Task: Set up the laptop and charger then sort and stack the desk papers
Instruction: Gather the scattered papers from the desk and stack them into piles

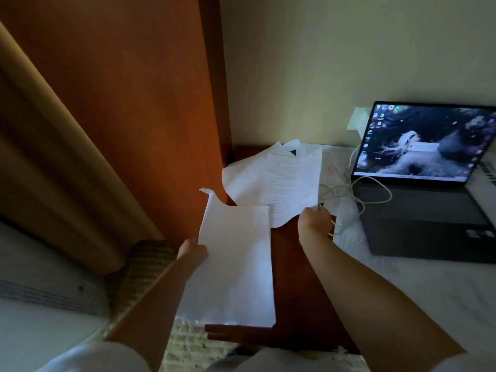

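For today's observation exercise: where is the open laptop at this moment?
In the head view the laptop sits on the desk's far right, screen lit, against the wall, with the white charger cable looping over its left edge and loose papers to its left.

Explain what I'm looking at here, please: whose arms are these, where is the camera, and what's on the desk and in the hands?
There is no machine: a person works with bare hands, and the one picture comes from a wide-angle camera on their head, looking forward and down. The left hand holds a stack of white sheets by its left edge, above the near edge of the dark wooden desk. The right hand reaches forward and pinches the near corner of a printed sheet lying on a loose pile of papers. To the right stands an open laptop with its screen lit, and a white cable loops over its keyboard and trails up towards the wall.
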The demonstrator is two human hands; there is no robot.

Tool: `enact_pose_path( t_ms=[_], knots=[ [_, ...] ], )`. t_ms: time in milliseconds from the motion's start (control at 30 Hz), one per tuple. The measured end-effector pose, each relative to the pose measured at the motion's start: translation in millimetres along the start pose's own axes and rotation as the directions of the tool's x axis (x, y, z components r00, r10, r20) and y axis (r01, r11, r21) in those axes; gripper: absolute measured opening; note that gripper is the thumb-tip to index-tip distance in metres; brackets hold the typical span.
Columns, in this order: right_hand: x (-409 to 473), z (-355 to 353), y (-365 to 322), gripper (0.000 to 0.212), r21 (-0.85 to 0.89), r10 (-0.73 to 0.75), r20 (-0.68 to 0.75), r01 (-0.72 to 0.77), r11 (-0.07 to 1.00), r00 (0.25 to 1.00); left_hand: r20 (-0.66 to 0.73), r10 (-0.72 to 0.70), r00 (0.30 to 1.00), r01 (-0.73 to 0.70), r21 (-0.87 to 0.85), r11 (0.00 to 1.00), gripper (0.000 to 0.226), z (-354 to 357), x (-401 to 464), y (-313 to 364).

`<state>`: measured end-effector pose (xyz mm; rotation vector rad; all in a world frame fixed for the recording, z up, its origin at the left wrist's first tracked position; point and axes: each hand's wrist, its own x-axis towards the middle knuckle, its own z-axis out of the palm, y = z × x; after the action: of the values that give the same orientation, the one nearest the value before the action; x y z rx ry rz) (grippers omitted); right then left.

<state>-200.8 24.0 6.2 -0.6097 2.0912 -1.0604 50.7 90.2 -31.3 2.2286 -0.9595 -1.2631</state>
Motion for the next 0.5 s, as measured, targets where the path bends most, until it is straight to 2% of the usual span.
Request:
enact_pose_path(
  t_ms=[67,167,233,300,367,433,467,500],
  knots=[
    [-10,-3,7,0.025,-0.197,-0.148,0.053,0.156,0.968,0.988,0.003,0.006,1.0,-0.006,-0.073,0.997,0.037,6,-3,5],
    [-19,-3,14,0.025,-0.372,-0.294,0.093,0.307,0.876,0.951,-0.025,0.035,0.999,-0.039,-0.163,0.986,0.038,16,-6,9],
    [-21,-3,15,0.027,-0.44,-0.391,0.095,0.391,0.809,0.915,-0.025,0.046,0.999,-0.05,-0.197,0.979,0.034,21,-10,12],
    [-26,-4,11,0.027,-0.437,-0.525,0.069,0.499,0.748,0.848,0.001,0.067,0.998,-0.065,-0.231,0.971,0.031,25,-15,16],
    [-38,-8,-3,0.024,-0.279,-0.62,0.023,0.6,0.749,0.784,0.028,0.087,0.996,-0.077,-0.261,0.962,0.03,28,-16,18],
    [-49,-13,-21,0.026,-0.003,-0.592,-0.103,0.595,0.804,0.8,0.051,0.086,0.995,-0.069,-0.276,0.959,0.03,30,-17,21],
    [-47,-14,-29,0.029,0.213,-0.45,-0.198,0.487,0.847,0.871,0.056,0.084,0.995,-0.064,-0.288,0.956,0.03,31,-17,23],
    [-39,-15,-31,0.034,0.388,-0.269,-0.212,0.333,0.859,0.94,0.056,0.087,0.995,-0.065,-0.305,0.95,0.03,32,-16,24]
  ],
)
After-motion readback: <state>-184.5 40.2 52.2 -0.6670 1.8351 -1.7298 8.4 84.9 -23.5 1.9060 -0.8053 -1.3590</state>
